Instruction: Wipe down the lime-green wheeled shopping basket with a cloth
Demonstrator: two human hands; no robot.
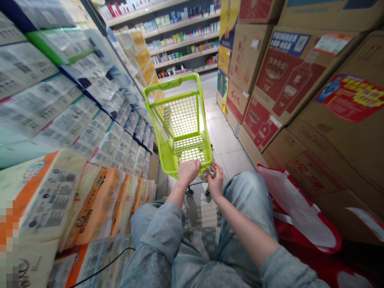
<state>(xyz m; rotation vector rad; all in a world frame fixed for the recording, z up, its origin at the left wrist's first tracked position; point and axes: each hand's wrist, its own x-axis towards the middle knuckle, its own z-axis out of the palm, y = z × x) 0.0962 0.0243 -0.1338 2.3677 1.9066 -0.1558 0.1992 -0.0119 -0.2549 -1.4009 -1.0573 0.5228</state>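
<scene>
A bright green plastic shopping cart (207,150) with grid walls stands on the aisle floor in front of my knees. My left hand (189,171) is closed over its near rim. Just to the right, at the cart's near right corner, my right hand (216,179) pinches a crumpled greyish cloth (207,173). The cloth seems to touch the rim, though the fingers partly cover it. No goods show inside the cart's basket.
Stacked tissue packs (75,132) line the left side. Cardboard cartons (288,76) are piled on the right, with a red bag (300,208) beside my right knee. Shelves of small products (183,36) stand across the far end. A black cord (105,266) runs at lower left.
</scene>
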